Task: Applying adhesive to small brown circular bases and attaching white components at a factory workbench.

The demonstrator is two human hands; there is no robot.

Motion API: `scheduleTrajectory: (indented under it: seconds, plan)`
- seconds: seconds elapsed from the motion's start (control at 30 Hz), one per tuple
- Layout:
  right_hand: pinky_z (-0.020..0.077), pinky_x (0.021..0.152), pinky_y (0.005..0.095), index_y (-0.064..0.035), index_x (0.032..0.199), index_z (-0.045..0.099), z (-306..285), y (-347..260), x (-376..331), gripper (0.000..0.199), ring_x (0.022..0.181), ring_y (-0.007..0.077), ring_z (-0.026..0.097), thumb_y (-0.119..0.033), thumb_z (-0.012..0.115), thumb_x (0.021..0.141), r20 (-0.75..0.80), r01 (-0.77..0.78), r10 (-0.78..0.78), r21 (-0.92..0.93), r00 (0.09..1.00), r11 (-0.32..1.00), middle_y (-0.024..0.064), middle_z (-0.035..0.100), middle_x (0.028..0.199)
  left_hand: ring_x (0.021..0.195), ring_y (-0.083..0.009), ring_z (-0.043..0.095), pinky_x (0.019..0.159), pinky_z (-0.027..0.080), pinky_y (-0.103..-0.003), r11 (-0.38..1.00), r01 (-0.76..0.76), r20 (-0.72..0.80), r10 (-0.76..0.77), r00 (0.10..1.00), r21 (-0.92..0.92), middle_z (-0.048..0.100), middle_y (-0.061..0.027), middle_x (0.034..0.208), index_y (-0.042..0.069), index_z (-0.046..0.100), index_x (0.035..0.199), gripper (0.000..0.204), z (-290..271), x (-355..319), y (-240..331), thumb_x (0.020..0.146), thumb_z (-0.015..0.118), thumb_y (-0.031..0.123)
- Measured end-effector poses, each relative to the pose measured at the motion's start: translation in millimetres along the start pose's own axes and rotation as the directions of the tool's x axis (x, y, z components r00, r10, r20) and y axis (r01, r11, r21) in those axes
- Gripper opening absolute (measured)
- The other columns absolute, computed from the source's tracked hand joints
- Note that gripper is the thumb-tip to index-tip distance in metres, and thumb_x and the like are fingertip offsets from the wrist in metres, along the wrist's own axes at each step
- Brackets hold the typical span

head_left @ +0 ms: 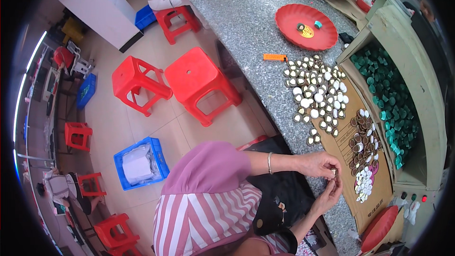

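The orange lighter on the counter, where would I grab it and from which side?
Probably best to pinch the orange lighter across its two long sides near the middle, coming straight down from above. It lies flat on the stone counter, long and slim, with bare counter around it; the pile of small caps sits just beyond one end, so avoid approaching from there.

A round red tray (294, 16) lies on the speckled grey counter (237, 14) at upper centre, an orange lighter (275, 57) below it, dark green caps (393, 95) fill the pale green box (422, 66) at right, and red stools (201, 83) stand beside a blue crate (156, 149) at left.
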State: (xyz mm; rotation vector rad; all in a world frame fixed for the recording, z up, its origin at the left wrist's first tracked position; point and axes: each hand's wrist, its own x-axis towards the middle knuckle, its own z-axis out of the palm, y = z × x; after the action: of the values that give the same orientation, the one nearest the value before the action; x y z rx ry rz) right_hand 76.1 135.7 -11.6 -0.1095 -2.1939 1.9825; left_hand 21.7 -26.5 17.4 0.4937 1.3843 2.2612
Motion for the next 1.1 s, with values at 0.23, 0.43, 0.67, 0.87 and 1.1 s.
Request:
scheduleTrajectory:
  seconds: [0.23,0.43,0.67,0.87,1.1]
  plan:
    - [0.0454,0.081,0.0269,0.0056,0.11,0.05,4,-4,-6,0.023,0.091,0.0171,0.056,-0.006,0.05,0.09,-0.056,0.086,-0.104,-0.262,0.993,0.961,0.0118,0.057,0.101,0.07,-0.0087,0.053,0.061,0.043,-0.024,0.977,-0.13,0.044,0.124,0.991,0.168,0.057,-0.0027,0.075,0.003,0.066,0.089,0.014,-4,-24,16,0.075,0.063,0.003]
    - [0.0466,0.074,0.0241,0.001,0.097,0.058,15,-2,3,0.013,0.082,0.0124,0.058,-0.003,0.056,0.085,-0.086,0.079,-0.117,-0.362,0.989,0.929,0.0071,0.061,0.089,0.065,-0.0101,0.055,0.057,0.044,-0.024,0.885,-0.194,-0.033,0.229,0.973,0.424,0.061,-0.0054,0.076,0.001,0.066,0.089,0.014,-42,-40,39,0.075,0.062,0.002]
    - [0.0479,0.07,0.0255,-0.0006,0.095,0.059,7,-7,-2,0.015,0.077,0.0163,0.06,0.001,0.058,0.08,-0.107,0.106,-0.169,-0.442,0.98,0.891,0.0087,0.061,0.087,0.067,-0.015,0.058,0.06,0.045,-0.025,0.692,-0.249,-0.076,0.402,0.912,0.677,0.061,-0.0069,0.074,0.0,0.064,0.087,0.012,-77,-3,78,0.076,0.06,-0.002]
    - [0.0448,0.067,0.0249,0.001,0.088,0.055,1,-9,-40,0.014,0.072,0.0152,0.054,0.005,0.06,0.075,-0.352,0.131,-0.332,-0.488,0.875,0.863,0.0085,0.057,0.085,0.076,-0.0253,0.055,0.07,0.043,-0.034,0.167,-0.336,0.203,0.528,0.825,0.927,0.061,-0.0093,0.074,0.004,0.067,0.092,0.019,-129,35,87,0.074,0.06,0.0]
    - [0.0392,0.077,0.028,-0.0017,0.109,0.044,-126,16,-91,0.042,0.085,0.0142,0.045,-0.01,0.07,0.076,-0.84,-0.277,-0.295,-0.448,0.456,0.85,0.0058,0.047,0.1,0.092,-0.0271,0.051,0.08,0.04,-0.036,-0.081,-0.11,0.136,0.661,0.737,0.991,0.056,-0.012,0.102,0.002,0.063,0.096,0.025,-119,44,87,0.071,0.061,-0.001]
